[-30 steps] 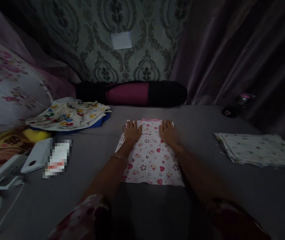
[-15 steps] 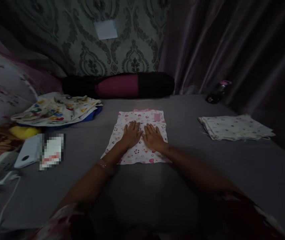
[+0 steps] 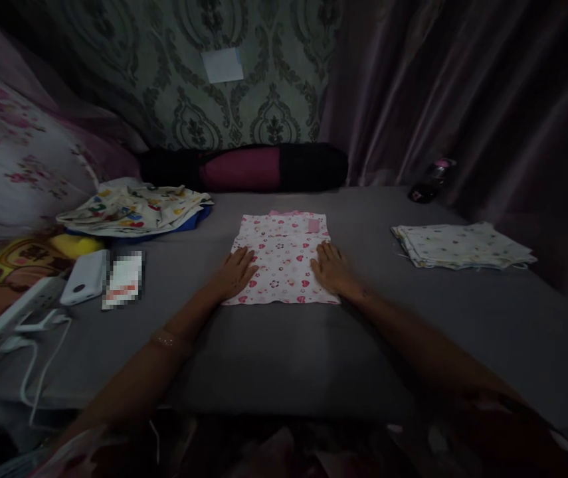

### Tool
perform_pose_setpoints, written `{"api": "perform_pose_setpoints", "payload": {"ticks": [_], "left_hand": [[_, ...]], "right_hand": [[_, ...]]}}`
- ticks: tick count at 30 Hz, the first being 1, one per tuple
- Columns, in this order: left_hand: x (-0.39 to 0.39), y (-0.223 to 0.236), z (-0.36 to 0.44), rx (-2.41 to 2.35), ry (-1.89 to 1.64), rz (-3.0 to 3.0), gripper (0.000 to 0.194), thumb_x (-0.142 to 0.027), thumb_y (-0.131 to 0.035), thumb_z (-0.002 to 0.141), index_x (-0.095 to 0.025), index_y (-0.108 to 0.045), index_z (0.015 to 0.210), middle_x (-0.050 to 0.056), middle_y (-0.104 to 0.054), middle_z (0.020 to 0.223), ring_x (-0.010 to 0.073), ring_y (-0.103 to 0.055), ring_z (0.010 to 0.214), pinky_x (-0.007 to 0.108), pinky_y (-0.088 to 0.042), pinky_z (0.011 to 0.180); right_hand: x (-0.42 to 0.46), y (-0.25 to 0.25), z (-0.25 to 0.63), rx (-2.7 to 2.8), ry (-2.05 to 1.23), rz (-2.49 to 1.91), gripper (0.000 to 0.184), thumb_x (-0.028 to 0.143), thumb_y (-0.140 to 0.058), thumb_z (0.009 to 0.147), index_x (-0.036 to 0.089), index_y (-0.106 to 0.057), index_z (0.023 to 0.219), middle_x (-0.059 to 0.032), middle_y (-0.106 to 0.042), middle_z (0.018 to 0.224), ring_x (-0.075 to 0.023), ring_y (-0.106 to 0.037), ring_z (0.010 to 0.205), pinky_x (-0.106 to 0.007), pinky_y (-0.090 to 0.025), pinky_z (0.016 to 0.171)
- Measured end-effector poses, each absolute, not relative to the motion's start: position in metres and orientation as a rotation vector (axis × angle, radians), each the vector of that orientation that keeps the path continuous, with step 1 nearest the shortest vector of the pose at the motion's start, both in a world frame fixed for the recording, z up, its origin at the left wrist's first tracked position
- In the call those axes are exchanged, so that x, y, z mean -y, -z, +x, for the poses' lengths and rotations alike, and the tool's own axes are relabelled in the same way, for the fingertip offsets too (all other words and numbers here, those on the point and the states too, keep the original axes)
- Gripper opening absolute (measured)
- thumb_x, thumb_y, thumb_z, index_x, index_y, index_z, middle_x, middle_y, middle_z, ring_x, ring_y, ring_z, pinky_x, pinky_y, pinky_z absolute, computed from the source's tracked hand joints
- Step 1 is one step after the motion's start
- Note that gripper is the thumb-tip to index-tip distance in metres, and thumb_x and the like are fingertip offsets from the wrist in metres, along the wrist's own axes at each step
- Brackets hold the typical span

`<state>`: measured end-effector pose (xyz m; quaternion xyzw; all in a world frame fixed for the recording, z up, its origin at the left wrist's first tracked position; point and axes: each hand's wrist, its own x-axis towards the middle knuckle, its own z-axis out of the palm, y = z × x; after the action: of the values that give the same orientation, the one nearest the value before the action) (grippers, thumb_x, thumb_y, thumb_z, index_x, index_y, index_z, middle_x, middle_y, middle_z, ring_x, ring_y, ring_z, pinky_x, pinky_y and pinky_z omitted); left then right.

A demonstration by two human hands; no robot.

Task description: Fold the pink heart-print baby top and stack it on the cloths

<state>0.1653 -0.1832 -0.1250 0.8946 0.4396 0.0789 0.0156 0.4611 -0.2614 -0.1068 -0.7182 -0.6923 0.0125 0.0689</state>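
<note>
A white shirt (image 3: 284, 262) with pink and red hearts and flowers lies folded into a flat rectangle on the grey bed sheet (image 3: 284, 358). Its pink collar edge faces away from me, and a small pink patch sits near its upper right corner. My left hand (image 3: 236, 272) rests flat on the shirt's left edge, fingers stretched out. On the right edge lies my right hand (image 3: 331, 269), palm down with its fingers extended. Neither hand grips the cloth.
Folded white patterned cloths (image 3: 463, 245) lie to the right, with a dark bottle (image 3: 428, 182) behind. At left are colourful printed clothes (image 3: 137, 207), a white power bank (image 3: 86, 277), a blurred-out packet (image 3: 124, 280) and a power strip (image 3: 12, 325). A long bolster (image 3: 244, 168) lies along the wall.
My hands have slid apart from the middle of the shirt to its left and right edges. The shirt looks flatter and straighter at its lower left. The view has shifted slightly.
</note>
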Motion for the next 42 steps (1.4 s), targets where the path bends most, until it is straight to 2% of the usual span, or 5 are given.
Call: {"api": "perform_pose_setpoints", "payload": {"ticks": [6, 16, 25, 35, 42], "left_hand": [[0.206, 0.115, 0.143, -1.310, -0.231, 2.767, 0.058, -0.047, -0.022, 0.101, -0.016, -0.043, 0.144, 0.015, -0.039, 0.153, 0.0261, -0.034, 0.142, 0.051, -0.023, 0.117], [0.252, 0.076, 0.142, -0.819, -0.353, 2.582, 0.044, -0.054, -0.059, 0.088, -0.023, -0.065, 0.119, 0.009, -0.063, 0.117, 0.0225, -0.058, 0.112, 0.036, -0.045, 0.099], [0.254, 0.072, 0.140, -0.765, -0.292, 2.668, 0.029, -0.030, -0.041, 0.099, -0.019, -0.065, 0.113, 0.009, -0.063, 0.114, 0.0194, -0.058, 0.109, 0.032, -0.045, 0.098], [0.228, 0.076, 0.114, -0.869, -0.342, 2.688, 0.034, -0.013, -0.048, 0.082, -0.018, -0.067, 0.110, 0.010, -0.065, 0.117, 0.0220, -0.059, 0.112, 0.035, -0.045, 0.100], [0.200, 0.070, 0.111, -1.305, -0.626, 2.057, 0.033, -0.041, -0.053, 0.083, -0.015, -0.071, 0.093, 0.003, -0.070, 0.081, 0.0197, -0.064, 0.076, 0.028, -0.049, 0.067]], "right_hand": [[0.292, 0.111, 0.484, 2.263, -0.047, -1.890, 0.052, 0.033, -0.029, 0.099, 0.011, -0.047, 0.142, -0.0136, -0.036, 0.155, -0.0262, -0.028, 0.145, -0.050, -0.021, 0.117], [0.344, 0.093, 0.490, 2.340, -0.267, -1.416, 0.034, 0.043, -0.052, 0.094, 0.023, -0.069, 0.117, -0.0105, -0.065, 0.118, -0.0227, -0.061, 0.111, -0.039, -0.049, 0.098], [0.341, 0.101, 0.500, 2.488, -0.114, -1.426, 0.032, 0.030, -0.042, 0.099, 0.026, -0.067, 0.118, -0.0097, -0.066, 0.117, -0.0224, -0.062, 0.106, -0.038, -0.052, 0.091], [0.334, 0.099, 0.496, 2.364, -0.160, -1.477, 0.036, 0.015, -0.039, 0.089, 0.023, -0.068, 0.109, -0.0099, -0.065, 0.121, -0.0202, -0.062, 0.110, -0.033, -0.050, 0.095], [0.301, 0.077, 0.497, 1.887, -0.465, -1.813, 0.035, 0.035, -0.044, 0.084, 0.015, -0.070, 0.097, -0.0017, -0.065, 0.064, -0.0158, -0.058, 0.054, -0.024, -0.043, 0.050]]}}
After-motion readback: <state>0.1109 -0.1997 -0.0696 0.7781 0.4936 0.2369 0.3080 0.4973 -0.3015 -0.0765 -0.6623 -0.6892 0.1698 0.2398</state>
